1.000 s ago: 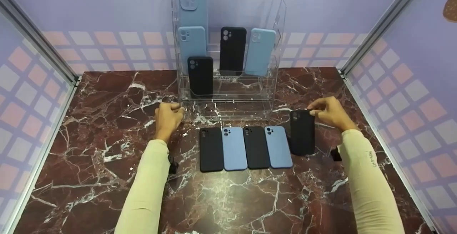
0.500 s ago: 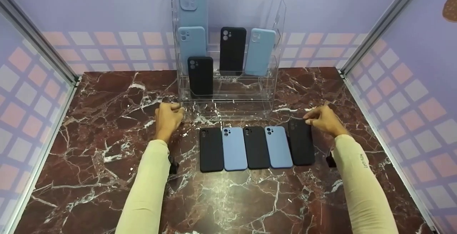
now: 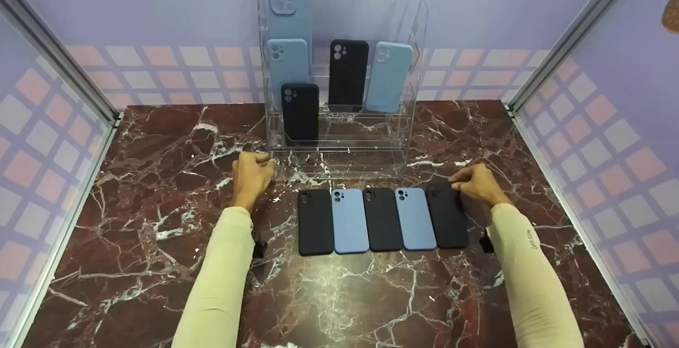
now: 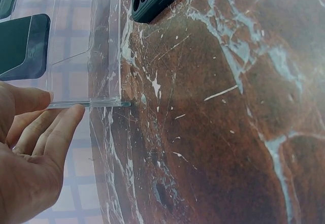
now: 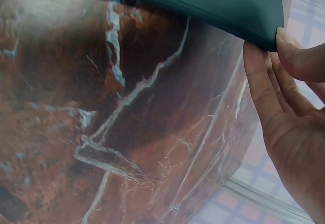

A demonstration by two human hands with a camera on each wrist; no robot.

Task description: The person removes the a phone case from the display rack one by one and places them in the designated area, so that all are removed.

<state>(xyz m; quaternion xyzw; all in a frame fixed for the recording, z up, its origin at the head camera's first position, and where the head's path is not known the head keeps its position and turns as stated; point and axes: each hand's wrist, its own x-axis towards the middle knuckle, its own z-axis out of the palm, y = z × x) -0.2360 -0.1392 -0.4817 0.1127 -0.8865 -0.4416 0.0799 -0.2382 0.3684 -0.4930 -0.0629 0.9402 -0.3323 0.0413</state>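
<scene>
My right hand (image 3: 480,183) pinches the top right corner of a black phone case (image 3: 448,218) at the right end of a row on the table. In the right wrist view, thumb and fingertips meet at that corner of the black case (image 5: 203,5). Beside it in the row lie a blue phone case (image 3: 415,219), a black one (image 3: 383,220), another blue one (image 3: 350,222) and a black one (image 3: 315,223). My left hand (image 3: 252,177) grips the left side edge of a clear acrylic stand (image 3: 339,159), its thumb and fingers around the clear panel (image 4: 91,102).
The tiered stand bears a large light blue case (image 3: 294,19), two smaller light blue cases, a black case (image 3: 348,77) and a lower black case (image 3: 301,114). Walls with a checkered pattern (image 3: 196,67) enclose the marble-patterned table (image 3: 175,231) at the back and sides.
My right hand has brought the black case down and slightly left, from upright beside the row to its right end against the blue case. The left hand stays on the stand.
</scene>
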